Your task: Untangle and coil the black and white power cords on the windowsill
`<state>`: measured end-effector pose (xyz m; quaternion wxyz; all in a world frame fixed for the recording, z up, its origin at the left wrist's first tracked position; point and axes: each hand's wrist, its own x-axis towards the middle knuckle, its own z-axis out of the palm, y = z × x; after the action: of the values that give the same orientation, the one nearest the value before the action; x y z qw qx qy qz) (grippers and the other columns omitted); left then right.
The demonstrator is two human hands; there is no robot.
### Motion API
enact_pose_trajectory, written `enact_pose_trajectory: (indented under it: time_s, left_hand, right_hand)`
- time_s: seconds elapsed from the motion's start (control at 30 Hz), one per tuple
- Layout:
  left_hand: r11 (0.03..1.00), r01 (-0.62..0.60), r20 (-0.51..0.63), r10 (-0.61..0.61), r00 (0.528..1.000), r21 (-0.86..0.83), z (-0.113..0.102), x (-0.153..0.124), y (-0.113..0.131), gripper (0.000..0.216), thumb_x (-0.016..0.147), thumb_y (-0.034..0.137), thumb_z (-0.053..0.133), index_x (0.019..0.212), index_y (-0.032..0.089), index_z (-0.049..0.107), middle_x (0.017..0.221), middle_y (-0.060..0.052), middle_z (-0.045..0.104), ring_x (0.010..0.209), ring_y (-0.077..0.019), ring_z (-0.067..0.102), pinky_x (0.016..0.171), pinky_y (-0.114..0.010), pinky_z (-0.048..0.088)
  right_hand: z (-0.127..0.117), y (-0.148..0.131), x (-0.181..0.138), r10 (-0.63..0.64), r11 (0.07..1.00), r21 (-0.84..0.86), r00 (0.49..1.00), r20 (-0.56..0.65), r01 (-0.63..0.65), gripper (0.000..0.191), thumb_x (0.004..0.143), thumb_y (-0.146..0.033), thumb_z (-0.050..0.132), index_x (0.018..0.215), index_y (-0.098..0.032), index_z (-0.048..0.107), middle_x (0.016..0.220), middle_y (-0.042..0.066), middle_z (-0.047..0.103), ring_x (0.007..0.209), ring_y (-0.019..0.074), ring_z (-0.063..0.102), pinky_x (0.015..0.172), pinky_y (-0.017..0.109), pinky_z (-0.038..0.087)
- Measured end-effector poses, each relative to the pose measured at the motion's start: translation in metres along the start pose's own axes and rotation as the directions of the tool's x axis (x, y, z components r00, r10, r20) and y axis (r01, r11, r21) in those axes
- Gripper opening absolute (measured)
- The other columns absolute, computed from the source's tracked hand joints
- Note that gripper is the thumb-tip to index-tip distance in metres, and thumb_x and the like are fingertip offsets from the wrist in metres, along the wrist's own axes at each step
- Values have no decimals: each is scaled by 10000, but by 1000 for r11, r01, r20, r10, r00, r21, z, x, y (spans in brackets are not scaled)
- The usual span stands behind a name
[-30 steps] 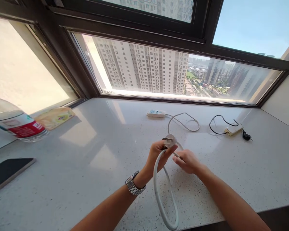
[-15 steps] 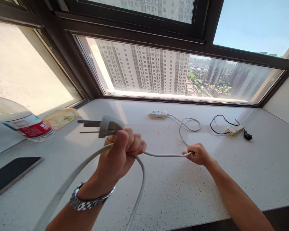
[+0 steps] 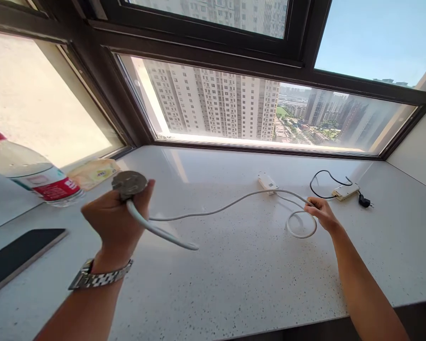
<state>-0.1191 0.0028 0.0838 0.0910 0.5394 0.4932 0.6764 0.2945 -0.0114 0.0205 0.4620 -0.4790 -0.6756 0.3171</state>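
Note:
My left hand is closed around a grey power plug, held above the counter with the plug's round back facing me; its prongs are hidden. A white cord runs from the plug side, loops toward me, and stretches across to the right. My right hand pinches that cord between thumb and fingers. Just left of the right hand lies the white power strip joined to the cord, turned at an angle. A loop of slack cord lies below the right hand.
A second power strip with a black cord and black plug lies at the right. On the left are a bottle with a red label, a yellow packet and a dark flat device. Windows rise behind the speckled counter.
My left hand has moved left and turned the plug around. My right hand has moved right and slightly up, the cord stretching wider. The white strip has shifted right and rotated.

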Motion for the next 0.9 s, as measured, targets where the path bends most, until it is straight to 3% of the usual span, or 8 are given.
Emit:
enact_pose_trajectory:
  time_s: [0.03, 0.1, 0.17, 0.27, 0.43, 0.6, 0.77, 0.9]
  left_hand:
    - [993, -62, -64, 69, 996, 97, 14, -7, -2, 566, 572, 454, 789, 419, 175, 321, 419, 52, 172, 499, -74, 167, 424, -238, 145]
    - [988, -69, 47, 63, 997, 140, 44, -23, -5, 495, 667, 461, 699, 452, 162, 369, 472, 44, 219, 509, -73, 208, 450, -232, 189]
    - [996, 3, 198, -20, 980, 84, 71, -41, -6, 493, 680, 450, 671, 450, 167, 338, 485, 47, 211, 502, -72, 200, 446, -232, 184]
    - [988, 151, 277, -135, 951, -37, 96, -60, -4, 482, 686, 416, 655, 446, 172, 315, 489, 44, 214, 498, -74, 196, 445, -236, 171]
    - [956, 219, 313, -151, 938, -194, 95, -69, 2, 418, 550, 237, 754, 409, 164, 367, 441, 53, 279, 493, -75, 221, 452, -217, 193]
    - [964, 202, 391, -120, 912, -174, 90, -82, 8, 220, 464, 70, 730, 567, 185, 573, 463, 72, 470, 472, -73, 305, 475, -187, 270]
    - [958, 193, 452, -79, 888, -211, 96, -91, 11, 229, 513, 153, 781, 604, 182, 573, 480, 63, 474, 460, -69, 317, 458, -188, 269]
    - [878, 363, 429, -211, 878, -311, 98, -90, 0, 398, 569, 272, 799, 487, 177, 421, 449, 64, 372, 436, -61, 305, 425, -191, 266]
  right_hand:
    - [9, -5, 0, 25, 995, 93, 999, 46, -29, 358, 785, -460, 525, 576, -193, 407, 541, -59, 269, 485, 79, 221, 456, 227, 194]
    - [33, -12, -2, 55, 972, 219, 989, 140, -85, 384, 834, -512, 430, 624, -191, 449, 526, -64, 262, 468, 80, 197, 440, 222, 184]
    - [60, -15, -5, 49, 963, 248, 976, 212, -102, 437, 867, -551, 360, 634, -192, 448, 508, -66, 258, 452, 80, 199, 431, 221, 183]
    - [93, -16, -9, -41, 990, 144, 958, 283, 0, 469, 893, -558, 337, 599, -198, 390, 507, -56, 289, 459, 81, 252, 450, 225, 212]
    - [105, -21, -12, -147, 983, -43, 903, 403, 179, 442, 933, -483, 332, 596, -199, 308, 536, -58, 264, 484, 75, 245, 486, 227, 216]
    - [107, -38, -16, -211, 936, -148, 847, 488, 319, 417, 929, -441, 336, 598, -204, 246, 521, -66, 202, 469, 78, 173, 475, 242, 167]
    - [116, -48, -23, -259, 891, -180, 792, 553, 418, 401, 933, -418, 339, 601, -199, 287, 483, -66, 239, 432, 75, 174, 474, 252, 167]
    - [117, -43, -25, -313, 876, -148, 776, 548, 458, 415, 932, -425, 364, 594, -199, 280, 490, -68, 212, 435, 77, 160, 468, 250, 162]
